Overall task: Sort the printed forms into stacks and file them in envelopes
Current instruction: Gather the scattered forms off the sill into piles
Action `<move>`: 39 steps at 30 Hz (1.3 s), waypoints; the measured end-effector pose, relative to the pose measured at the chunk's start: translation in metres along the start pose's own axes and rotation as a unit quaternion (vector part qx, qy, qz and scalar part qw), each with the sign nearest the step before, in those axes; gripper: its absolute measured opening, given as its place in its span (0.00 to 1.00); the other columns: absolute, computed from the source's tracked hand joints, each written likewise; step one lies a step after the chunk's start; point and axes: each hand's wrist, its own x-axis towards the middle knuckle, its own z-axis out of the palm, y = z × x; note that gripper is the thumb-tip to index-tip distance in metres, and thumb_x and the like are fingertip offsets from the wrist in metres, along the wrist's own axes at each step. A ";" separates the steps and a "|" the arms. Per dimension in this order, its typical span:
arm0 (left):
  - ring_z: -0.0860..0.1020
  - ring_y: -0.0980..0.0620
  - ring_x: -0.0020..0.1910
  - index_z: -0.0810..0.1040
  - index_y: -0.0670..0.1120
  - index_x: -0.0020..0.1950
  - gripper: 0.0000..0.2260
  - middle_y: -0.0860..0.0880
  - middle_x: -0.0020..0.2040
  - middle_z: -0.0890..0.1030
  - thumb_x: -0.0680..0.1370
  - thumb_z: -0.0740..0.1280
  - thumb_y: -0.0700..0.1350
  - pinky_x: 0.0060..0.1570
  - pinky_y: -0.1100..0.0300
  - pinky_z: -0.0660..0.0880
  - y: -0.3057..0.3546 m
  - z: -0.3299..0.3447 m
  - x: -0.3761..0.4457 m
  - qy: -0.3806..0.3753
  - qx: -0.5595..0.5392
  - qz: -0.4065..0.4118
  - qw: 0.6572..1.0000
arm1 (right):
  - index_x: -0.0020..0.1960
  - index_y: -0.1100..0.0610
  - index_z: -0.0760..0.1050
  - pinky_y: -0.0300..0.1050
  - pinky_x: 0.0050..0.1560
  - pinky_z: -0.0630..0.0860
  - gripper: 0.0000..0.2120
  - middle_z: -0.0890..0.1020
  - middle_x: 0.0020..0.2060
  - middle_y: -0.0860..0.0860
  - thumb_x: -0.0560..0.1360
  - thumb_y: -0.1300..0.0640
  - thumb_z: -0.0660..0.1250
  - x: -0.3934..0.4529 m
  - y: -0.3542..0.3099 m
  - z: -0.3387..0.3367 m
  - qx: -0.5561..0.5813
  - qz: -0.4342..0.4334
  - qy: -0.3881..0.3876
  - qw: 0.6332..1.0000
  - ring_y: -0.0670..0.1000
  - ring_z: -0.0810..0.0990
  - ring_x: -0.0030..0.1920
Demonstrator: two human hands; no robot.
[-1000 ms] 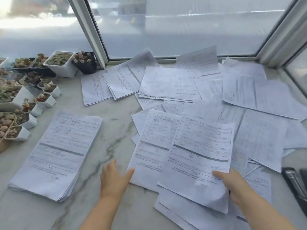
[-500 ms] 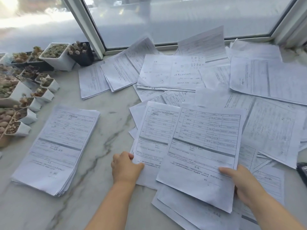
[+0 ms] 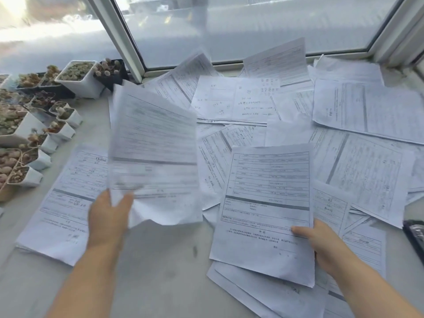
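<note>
Left hand (image 3: 107,216) pinches the bottom edge of a printed form (image 3: 153,154) and holds it lifted and tilted above the surface, the sheet blurred and its lower edge curling. Right hand (image 3: 321,244) grips the lower right edge of a second form (image 3: 268,207), thumb on top of the page and fingers hidden beneath, the sheet lying over the loose papers below it. Both forearms reach in from the bottom of the view. A neat stack of forms (image 3: 66,203) sits on the pale marble counter (image 3: 160,271) to the left, partly behind the lifted sheet and the left hand. To the right and toward the back, a wide scatter of loose forms (image 3: 367,157) overlaps at many angles, reaching up to the window frame (image 3: 119,40). The counter fills a bay of large glass panes, bright and washed out, with white frame bars meeting at the back left and back right corners. Along the left edge stand small white and black square pots of succulents (image 3: 75,74), crowded together. A dark object (image 3: 415,235) lies at the right edge, mostly cut off.
</note>
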 end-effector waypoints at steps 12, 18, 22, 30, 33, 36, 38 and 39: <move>0.83 0.49 0.47 0.81 0.46 0.54 0.09 0.49 0.48 0.85 0.74 0.71 0.42 0.43 0.63 0.80 0.001 0.116 -0.091 -0.399 -0.101 -0.086 0.907 | 0.57 0.58 0.79 0.48 0.40 0.82 0.12 0.86 0.44 0.54 0.74 0.61 0.70 0.011 -0.015 0.008 0.079 -0.003 0.009 0.997 0.56 0.85 0.45; 0.74 0.56 0.49 0.71 0.49 0.64 0.23 0.54 0.53 0.73 0.73 0.71 0.54 0.47 0.66 0.70 -0.011 0.119 -0.101 -0.277 0.158 0.020 0.948 | 0.60 0.56 0.78 0.54 0.42 0.81 0.13 0.85 0.49 0.55 0.77 0.64 0.65 -0.010 -0.008 -0.082 0.225 -0.054 0.206 0.951 0.58 0.85 0.46; 0.67 0.53 0.62 0.61 0.52 0.67 0.35 0.54 0.61 0.65 0.68 0.70 0.63 0.55 0.61 0.66 -0.020 0.124 -0.143 -0.298 0.350 0.116 0.881 | 0.60 0.61 0.77 0.56 0.45 0.78 0.11 0.85 0.44 0.57 0.78 0.64 0.63 -0.035 0.027 -0.104 0.202 0.022 0.231 0.951 0.61 0.82 0.47; 0.75 0.51 0.55 0.73 0.51 0.57 0.12 0.52 0.55 0.76 0.75 0.65 0.50 0.51 0.59 0.71 -0.015 0.127 -0.149 -0.354 0.302 0.057 0.883 | 0.48 0.61 0.80 0.63 0.56 0.77 0.07 0.85 0.42 0.58 0.76 0.68 0.65 -0.060 0.067 -0.070 0.075 0.048 0.224 0.971 0.61 0.83 0.45; 0.76 0.50 0.51 0.77 0.47 0.55 0.08 0.49 0.51 0.79 0.78 0.61 0.42 0.51 0.57 0.72 -0.011 0.125 -0.147 -0.364 0.213 0.061 0.905 | 0.49 0.60 0.79 0.58 0.51 0.80 0.06 0.86 0.42 0.55 0.76 0.67 0.66 -0.058 0.060 -0.053 0.061 0.029 0.208 0.976 0.59 0.84 0.44; 0.78 0.50 0.48 0.78 0.47 0.53 0.11 0.50 0.47 0.82 0.78 0.59 0.37 0.48 0.61 0.72 -0.005 0.117 -0.143 -0.373 0.152 0.065 0.913 | 0.52 0.60 0.78 0.60 0.53 0.79 0.06 0.85 0.45 0.57 0.76 0.66 0.66 -0.057 0.053 -0.039 0.056 0.028 0.184 0.981 0.60 0.84 0.46; 0.79 0.50 0.45 0.80 0.48 0.51 0.11 0.49 0.44 0.83 0.78 0.59 0.36 0.43 0.65 0.72 -0.003 0.107 -0.137 -0.380 0.110 0.047 0.917 | 0.53 0.60 0.78 0.59 0.50 0.81 0.08 0.85 0.45 0.58 0.76 0.67 0.66 -0.060 0.047 -0.034 0.071 0.030 0.157 0.985 0.61 0.84 0.46; 0.79 0.50 0.43 0.80 0.47 0.50 0.11 0.49 0.43 0.83 0.78 0.60 0.36 0.40 0.65 0.73 -0.002 0.100 -0.132 -0.385 0.071 0.016 0.920 | 0.53 0.59 0.79 0.56 0.46 0.82 0.08 0.86 0.44 0.57 0.76 0.68 0.66 -0.062 0.044 -0.033 0.086 0.030 0.139 0.986 0.60 0.85 0.44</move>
